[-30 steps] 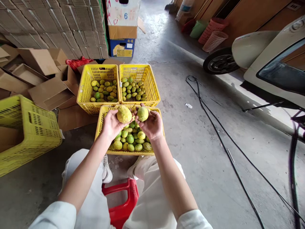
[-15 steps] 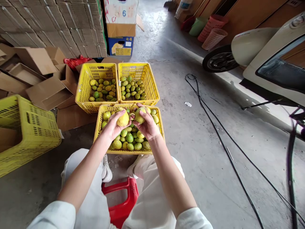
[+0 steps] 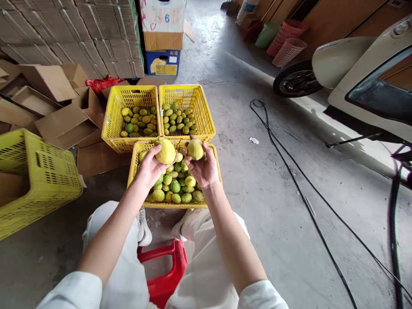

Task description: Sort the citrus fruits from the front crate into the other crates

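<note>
Left hand (image 3: 148, 168): curled around a lumpy yellow fruit (image 3: 166, 151), thumb against its near left side. Right hand (image 3: 206, 168): fingers cupped around a smaller yellow-green fruit (image 3: 195, 149). I hold the two side by side, apart, above the front yellow crate (image 3: 175, 205). Orientation: both rounded; long axes appear to run roughly up and away from me, only slightly longer than wide. Stem ends: cannot tell. Below my hands, green and yellow fruits (image 3: 175, 186) lie in mixed directions. Two further crates (image 3: 206, 113), also holding fruit, stand just beyond.
</note>
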Demonstrator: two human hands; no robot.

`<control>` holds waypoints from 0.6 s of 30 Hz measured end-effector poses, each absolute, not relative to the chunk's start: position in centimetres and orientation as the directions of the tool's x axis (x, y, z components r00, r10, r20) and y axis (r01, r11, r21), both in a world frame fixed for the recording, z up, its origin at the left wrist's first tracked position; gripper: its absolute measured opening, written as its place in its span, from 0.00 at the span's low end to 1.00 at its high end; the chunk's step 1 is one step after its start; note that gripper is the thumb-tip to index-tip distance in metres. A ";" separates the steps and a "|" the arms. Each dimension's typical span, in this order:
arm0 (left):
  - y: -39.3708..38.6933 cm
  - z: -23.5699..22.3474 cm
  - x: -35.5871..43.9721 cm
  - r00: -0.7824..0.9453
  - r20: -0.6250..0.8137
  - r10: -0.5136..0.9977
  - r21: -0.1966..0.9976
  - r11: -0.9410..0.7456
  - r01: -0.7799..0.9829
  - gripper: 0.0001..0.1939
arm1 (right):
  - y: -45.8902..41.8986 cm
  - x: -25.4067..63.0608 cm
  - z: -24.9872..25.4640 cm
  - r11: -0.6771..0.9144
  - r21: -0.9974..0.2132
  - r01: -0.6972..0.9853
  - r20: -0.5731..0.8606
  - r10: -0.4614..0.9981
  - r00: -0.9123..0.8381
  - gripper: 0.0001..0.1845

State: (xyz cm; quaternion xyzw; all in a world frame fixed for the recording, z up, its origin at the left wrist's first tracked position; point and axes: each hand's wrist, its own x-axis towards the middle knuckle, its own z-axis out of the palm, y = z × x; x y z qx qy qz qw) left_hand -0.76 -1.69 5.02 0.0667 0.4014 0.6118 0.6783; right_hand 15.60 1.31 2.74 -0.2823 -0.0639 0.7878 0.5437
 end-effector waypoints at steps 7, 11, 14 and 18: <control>-1.7 4.7 -0.8 -0.015 -0.481 0.877 0.557 0.292 -0.777 0.12 | 1.1 15.6 2.3 -0.407 -0.471 -0.783 -0.288 0.910 -0.299 0.16; -1.6 5.1 -1.1 -0.010 -0.484 0.875 0.546 0.292 -0.785 0.11 | 1.1 15.7 2.4 -0.377 -0.464 -0.802 -0.312 0.916 -0.250 0.10; -1.7 5.5 -0.9 -0.034 -0.483 0.875 0.535 0.264 -0.803 0.11 | 1.2 15.8 2.7 -0.356 -0.390 -0.849 -0.363 0.907 -0.214 0.10; -1.9 5.4 -0.5 -0.062 -0.458 0.887 0.574 0.242 -0.782 0.18 | 1.3 15.7 3.3 -0.321 -0.354 -0.879 -0.382 0.907 -0.178 0.25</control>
